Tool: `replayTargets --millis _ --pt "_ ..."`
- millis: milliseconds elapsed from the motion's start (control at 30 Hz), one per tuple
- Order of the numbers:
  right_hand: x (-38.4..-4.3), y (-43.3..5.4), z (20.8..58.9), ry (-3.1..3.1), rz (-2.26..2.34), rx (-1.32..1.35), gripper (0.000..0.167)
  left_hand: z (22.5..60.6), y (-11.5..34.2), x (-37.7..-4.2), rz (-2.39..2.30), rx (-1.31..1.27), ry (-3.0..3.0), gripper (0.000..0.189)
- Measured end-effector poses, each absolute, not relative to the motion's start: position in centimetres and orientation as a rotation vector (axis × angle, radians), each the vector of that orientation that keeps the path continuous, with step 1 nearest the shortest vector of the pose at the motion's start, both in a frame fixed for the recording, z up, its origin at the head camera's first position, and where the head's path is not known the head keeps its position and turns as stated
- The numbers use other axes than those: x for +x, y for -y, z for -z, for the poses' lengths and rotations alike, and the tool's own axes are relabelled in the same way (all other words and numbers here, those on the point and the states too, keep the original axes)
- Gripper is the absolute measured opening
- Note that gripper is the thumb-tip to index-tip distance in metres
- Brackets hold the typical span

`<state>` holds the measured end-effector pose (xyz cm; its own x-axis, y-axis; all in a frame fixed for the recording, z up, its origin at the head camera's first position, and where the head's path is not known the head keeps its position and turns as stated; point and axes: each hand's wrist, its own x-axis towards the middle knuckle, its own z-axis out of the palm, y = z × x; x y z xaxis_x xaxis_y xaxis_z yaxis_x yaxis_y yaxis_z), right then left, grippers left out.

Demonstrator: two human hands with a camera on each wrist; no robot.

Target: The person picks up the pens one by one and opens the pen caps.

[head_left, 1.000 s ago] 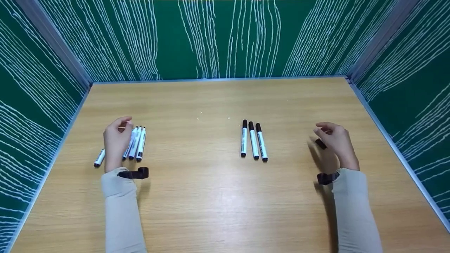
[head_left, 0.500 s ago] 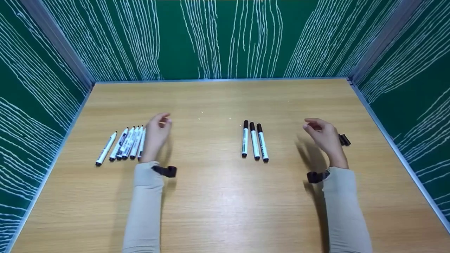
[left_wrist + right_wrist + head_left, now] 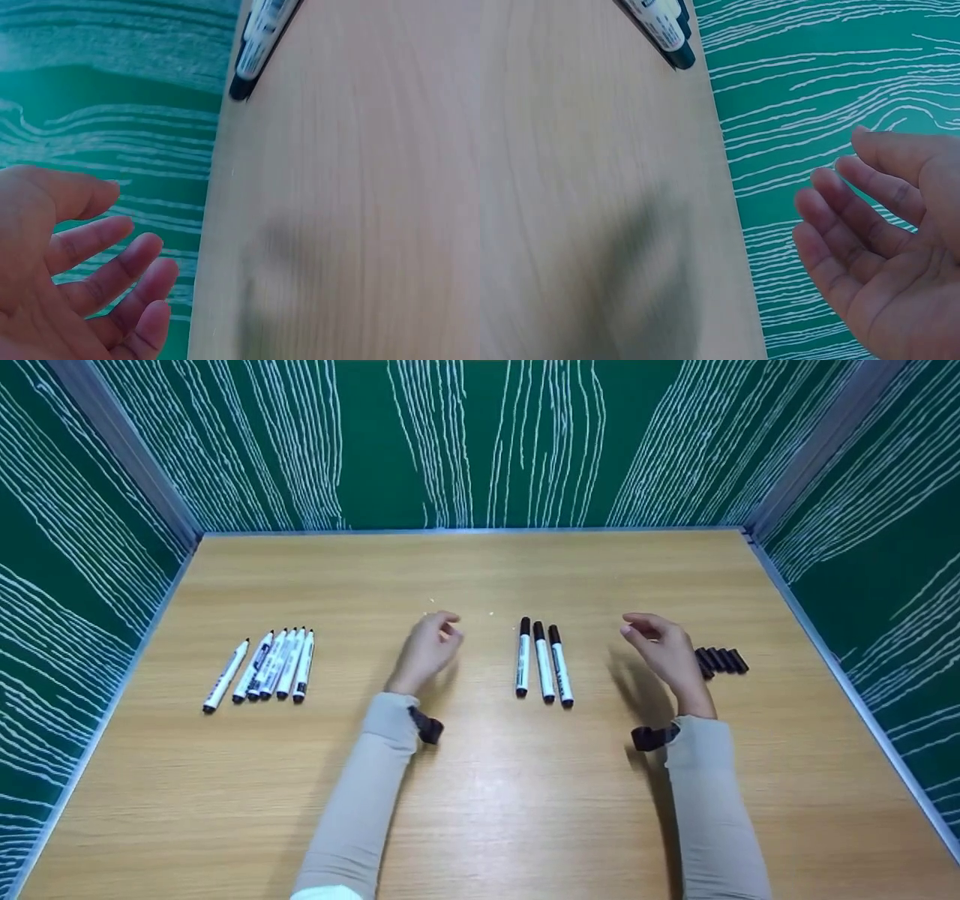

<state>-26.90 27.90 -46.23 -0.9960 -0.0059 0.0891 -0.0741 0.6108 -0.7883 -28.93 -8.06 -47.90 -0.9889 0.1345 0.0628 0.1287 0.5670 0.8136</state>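
With the left grip (image 3: 429,651) and right grip (image 3: 666,656) both empty and relaxed, the three capped markers (image 3: 543,660) lay between them on the tabletop (image 3: 480,780), each seeming best pinched singly without nudging its neighbours.

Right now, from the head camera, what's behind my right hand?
The table shows around your right hand, with black caps at its right edge. Directly behind it everything is covered, so I can't tell whether more caps lie there.
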Motion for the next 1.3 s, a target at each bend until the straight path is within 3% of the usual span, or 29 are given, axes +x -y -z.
replayTargets --millis 500,1300 --pt "-27.7 -26.0 46.7 2.749 -1.452 0.099 0.046 47.1 1.5 -29.0 -1.144 0.294 -2.705 0.044" --pt "-28.0 -24.8 47.3 2.822 -1.54 0.107 0.046 48.0 -1.9 -29.4 -0.896 0.24 -2.779 0.043"
